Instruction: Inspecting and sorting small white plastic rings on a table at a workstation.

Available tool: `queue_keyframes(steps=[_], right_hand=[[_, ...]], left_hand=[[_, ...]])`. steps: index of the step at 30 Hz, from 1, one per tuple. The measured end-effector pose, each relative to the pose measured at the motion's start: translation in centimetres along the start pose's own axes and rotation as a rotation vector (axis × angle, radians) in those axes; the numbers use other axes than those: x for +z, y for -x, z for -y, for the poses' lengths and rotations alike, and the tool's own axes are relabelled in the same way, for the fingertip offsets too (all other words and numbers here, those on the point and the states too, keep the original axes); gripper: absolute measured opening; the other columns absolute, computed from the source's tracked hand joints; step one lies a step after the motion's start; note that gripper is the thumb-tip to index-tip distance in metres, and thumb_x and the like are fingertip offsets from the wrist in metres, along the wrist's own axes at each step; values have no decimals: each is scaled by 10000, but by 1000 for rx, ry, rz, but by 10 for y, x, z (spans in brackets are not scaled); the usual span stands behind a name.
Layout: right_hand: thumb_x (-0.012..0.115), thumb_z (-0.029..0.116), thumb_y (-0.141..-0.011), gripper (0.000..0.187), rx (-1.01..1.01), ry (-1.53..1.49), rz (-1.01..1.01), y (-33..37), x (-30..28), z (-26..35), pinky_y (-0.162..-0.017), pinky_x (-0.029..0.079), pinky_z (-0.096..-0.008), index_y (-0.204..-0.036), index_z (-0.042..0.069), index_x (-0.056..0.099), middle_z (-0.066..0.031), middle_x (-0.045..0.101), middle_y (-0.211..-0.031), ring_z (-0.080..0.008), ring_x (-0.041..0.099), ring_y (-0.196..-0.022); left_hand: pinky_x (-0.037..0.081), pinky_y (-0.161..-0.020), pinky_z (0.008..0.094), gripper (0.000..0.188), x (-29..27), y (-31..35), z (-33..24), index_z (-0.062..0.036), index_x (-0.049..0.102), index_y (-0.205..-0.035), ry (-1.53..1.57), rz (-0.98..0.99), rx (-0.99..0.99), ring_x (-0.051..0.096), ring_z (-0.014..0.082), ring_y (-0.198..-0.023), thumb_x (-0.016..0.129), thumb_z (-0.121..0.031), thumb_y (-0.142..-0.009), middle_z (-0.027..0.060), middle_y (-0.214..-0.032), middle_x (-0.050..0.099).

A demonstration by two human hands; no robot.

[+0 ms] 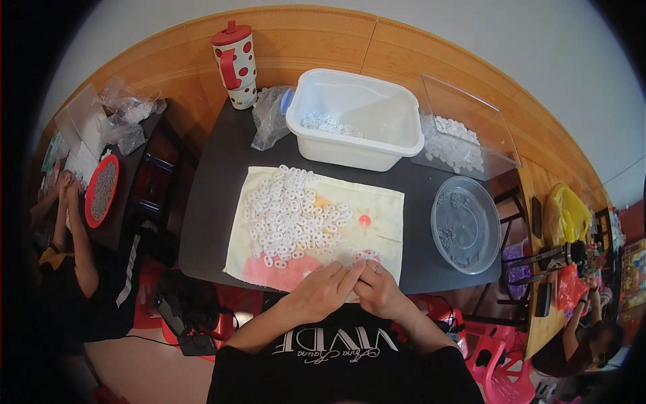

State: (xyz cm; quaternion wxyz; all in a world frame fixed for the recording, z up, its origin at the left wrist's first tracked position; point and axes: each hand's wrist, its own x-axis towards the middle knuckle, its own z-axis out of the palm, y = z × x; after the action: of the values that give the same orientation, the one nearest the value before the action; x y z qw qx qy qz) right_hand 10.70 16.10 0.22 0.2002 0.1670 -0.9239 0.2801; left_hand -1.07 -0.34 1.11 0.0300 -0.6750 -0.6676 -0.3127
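Note:
My left hand (319,293) and my right hand (379,289) meet over the near edge of a pale yellow cloth (383,209). Their fingers are closed and pinched together at the tips. Whatever lies between them is too small or hidden to name. A spread pile of small white plastic pieces with two holes each (286,215) covers the left part of the cloth. A few similar pieces (365,255) lie just beyond my fingertips.
Behind the cloth stands a white tub (360,151) with white pieces inside. Right of it are a clear box (464,158) of white parts and a round clear dish (465,225) with small grey bits. A spotted tumbler (237,71) stands back left. Co-workers sit at both sides.

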Motion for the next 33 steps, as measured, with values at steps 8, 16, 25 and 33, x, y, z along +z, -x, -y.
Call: queue_keyframes(steps=[8,16,25,33], right_hand=[[671,-4,-576,431,19,-36,6,1,2,-3,-862,493,-438,-1005,-34,643,-213,586,-1068,-396,572,-987],[642,-27,-636,347,40,-23,-17,-16,-4,6,-798,487,-418,-983,-13,643,-177,571,-1005,-361,564,-903],[634,-81,-778,154,-11,368,-510,-21,-75,-30,-640,480,-384,-908,2,636,-122,602,-837,-309,602,-752],[615,-3,-905,78,235,577,-761,-93,-216,-117,-625,440,-286,-976,-23,639,-106,595,-766,-178,552,-668]], left_hand=[[508,-666,371,693,7,2,6,149,372,-1404,83,68,-23,579,294,-813,598,-13,-770,179,-939,590],[500,-704,411,714,10,10,10,79,420,-1404,239,-86,-79,585,339,-821,665,19,-737,174,-940,592],[496,-783,416,485,6,11,8,44,588,-1184,239,-198,-167,577,350,-932,718,41,-717,184,-1037,571],[501,-770,407,391,3,13,7,58,619,-1109,212,-245,-117,582,347,-910,696,51,-726,180,-1037,581]])
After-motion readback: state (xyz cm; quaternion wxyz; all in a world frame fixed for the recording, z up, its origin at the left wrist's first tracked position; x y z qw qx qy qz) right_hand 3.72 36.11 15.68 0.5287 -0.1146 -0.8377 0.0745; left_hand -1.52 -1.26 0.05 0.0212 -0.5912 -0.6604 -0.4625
